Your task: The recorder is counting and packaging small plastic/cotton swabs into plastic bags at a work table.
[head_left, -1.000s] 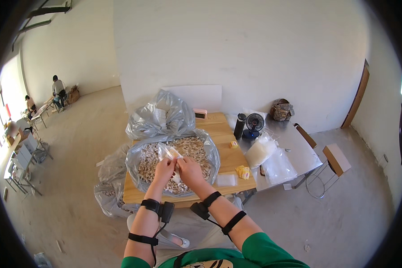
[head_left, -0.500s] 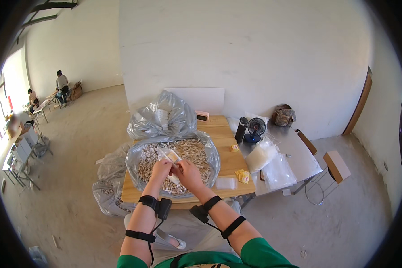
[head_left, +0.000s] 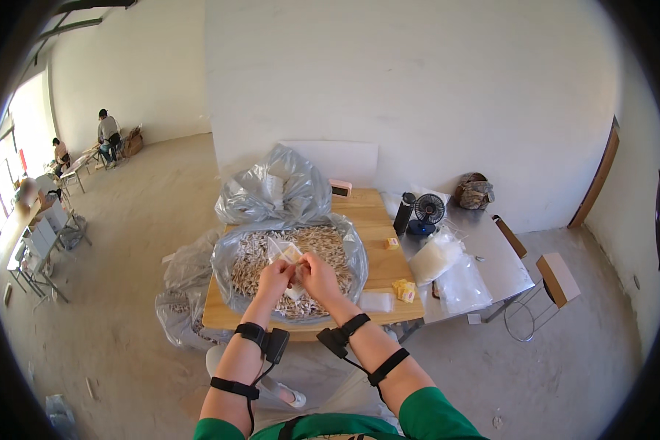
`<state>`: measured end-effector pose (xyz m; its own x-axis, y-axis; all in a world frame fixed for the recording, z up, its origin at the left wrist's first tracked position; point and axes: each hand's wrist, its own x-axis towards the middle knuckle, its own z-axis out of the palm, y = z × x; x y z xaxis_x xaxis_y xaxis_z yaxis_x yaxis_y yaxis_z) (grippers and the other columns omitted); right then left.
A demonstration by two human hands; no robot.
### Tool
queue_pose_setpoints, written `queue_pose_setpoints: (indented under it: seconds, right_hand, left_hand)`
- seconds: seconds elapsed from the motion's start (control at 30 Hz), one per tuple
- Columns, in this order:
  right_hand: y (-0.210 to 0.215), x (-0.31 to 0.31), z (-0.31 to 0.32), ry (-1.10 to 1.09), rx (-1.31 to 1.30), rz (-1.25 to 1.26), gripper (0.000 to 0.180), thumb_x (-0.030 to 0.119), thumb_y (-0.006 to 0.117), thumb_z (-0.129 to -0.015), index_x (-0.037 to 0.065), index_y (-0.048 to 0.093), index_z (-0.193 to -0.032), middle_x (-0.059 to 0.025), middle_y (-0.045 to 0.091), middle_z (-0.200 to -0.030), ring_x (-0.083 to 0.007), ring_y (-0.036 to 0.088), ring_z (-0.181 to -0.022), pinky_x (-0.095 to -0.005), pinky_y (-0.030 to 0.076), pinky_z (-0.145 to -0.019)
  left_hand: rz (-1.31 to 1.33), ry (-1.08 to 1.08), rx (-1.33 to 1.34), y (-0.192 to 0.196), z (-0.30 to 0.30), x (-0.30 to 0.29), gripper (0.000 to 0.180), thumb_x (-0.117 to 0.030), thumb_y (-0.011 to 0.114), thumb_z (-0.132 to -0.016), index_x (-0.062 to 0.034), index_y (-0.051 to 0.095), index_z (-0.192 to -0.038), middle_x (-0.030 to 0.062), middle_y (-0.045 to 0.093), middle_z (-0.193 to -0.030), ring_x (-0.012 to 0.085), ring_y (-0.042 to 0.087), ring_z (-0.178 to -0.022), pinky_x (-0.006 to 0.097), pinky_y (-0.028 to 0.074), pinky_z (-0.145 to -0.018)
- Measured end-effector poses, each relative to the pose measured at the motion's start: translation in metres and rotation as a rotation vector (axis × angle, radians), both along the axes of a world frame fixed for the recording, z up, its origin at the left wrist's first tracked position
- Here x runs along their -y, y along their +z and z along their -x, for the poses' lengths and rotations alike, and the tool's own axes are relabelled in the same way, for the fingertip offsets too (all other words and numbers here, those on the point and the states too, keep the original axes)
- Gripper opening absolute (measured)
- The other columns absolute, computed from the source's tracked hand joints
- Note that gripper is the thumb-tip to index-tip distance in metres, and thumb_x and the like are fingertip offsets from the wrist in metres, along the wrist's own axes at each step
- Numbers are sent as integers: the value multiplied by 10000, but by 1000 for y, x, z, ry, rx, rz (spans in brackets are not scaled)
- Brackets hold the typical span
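Observation:
Both my hands meet over a grey plastic bag [head_left: 357, 257] that lies open and full of many small, pale, stick-like pieces [head_left: 323, 246]. My left hand [head_left: 274, 280] and my right hand [head_left: 317, 276] are closed on a small clear plastic bag [head_left: 276, 249]. Something yellowish shows inside the small bag, too small to name. My fingertips are close together at its near part, which they partly hide. A stack of flat clear bags [head_left: 376, 301] lies on the wooden table [head_left: 378, 220], right of my right hand. Beside it are several small yellow packets [head_left: 403, 290].
Behind the open bag stands another bulging grey bag [head_left: 271, 187], and one more [head_left: 183, 293] is left of the table. On the metal table [head_left: 502, 257] at right are a fan [head_left: 427, 210], a black bottle [head_left: 404, 213], plastic bags [head_left: 462, 282] and a camouflage cap [head_left: 474, 191]. People work far left.
The whole view has shifted slightly. My hands stay together on the small clear bag, and my right hand's fingers have shifted a little along it.

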<state>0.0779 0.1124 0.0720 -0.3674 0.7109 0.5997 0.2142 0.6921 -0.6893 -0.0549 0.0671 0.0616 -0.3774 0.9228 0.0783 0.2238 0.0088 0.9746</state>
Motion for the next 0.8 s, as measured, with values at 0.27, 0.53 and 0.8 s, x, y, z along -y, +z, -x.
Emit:
queue_pose_setpoints:
  seconds: [0.27,0.53,0.8]
  right_hand:
    - [10,7,2,-66,17,-75,115,-17,550,-767,36,507,-859,-169,579,-734,-375,581,-705,-427,446,-590]
    - [1,-32,-8,-308,-7,-146,130,-13,534,-771,35,475,-877,-160,535,-740,-363,537,-702,-445,417,-605]
    - [22,-32,2,-129,237,-77,222,153,629,-788,36,518,-940,-154,585,-795,-349,584,-770,-439,453,-653]
  left_hand:
    - [2,-62,183,7,4,3,208,-168,559,-882,-47,558,-713,15,548,-609,86,472,-500,228,350,-459]
    - [-94,63,236,-2,15,11,158,-139,564,-803,-27,580,-692,21,530,-568,85,477,-495,234,365,-460]
    - [24,86,-164,29,26,18,266,-253,557,-792,0,610,-730,105,601,-623,183,568,-538,314,441,-519]
